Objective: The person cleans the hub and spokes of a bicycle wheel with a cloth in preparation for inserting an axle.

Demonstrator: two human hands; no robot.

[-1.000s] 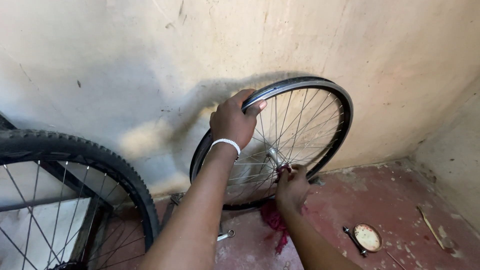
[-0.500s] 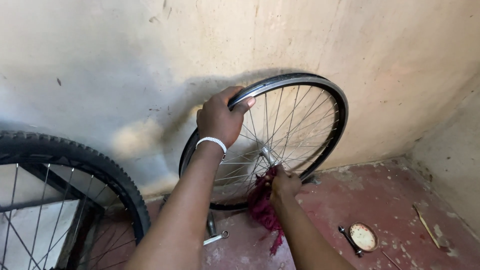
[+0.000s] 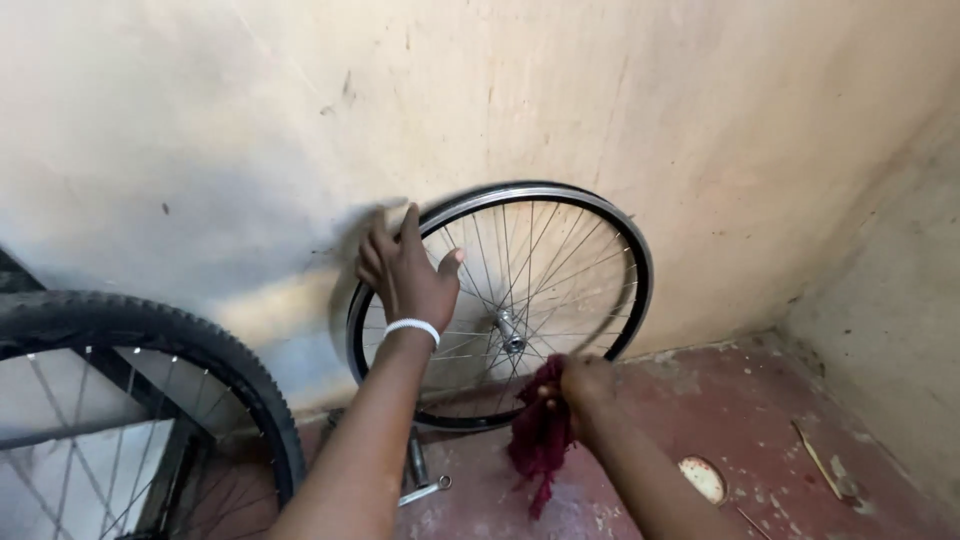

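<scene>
A bare bicycle wheel (image 3: 640,262) with a silver rim and thin spokes leans against the pale wall, its hub (image 3: 510,331) at the middle. My left hand (image 3: 405,272), with a white band at the wrist, hovers over the rim's upper left, fingers spread and holding nothing. I cannot tell whether it touches the rim. My right hand (image 3: 587,393) is low in front of the wheel, closed on a dark red rag (image 3: 538,440) that hangs down toward the floor.
A second wheel with a knobby black tyre (image 3: 150,330) stands at the left, close to my left arm. A metal spanner (image 3: 422,488) lies on the red floor below the wheel. A small round disc (image 3: 703,478) and a wooden stick (image 3: 816,456) lie at the right, near the corner wall.
My left hand has let go of the rim's top and opened, sliding down to the left. My right hand with the rag has dropped away from the spokes.
</scene>
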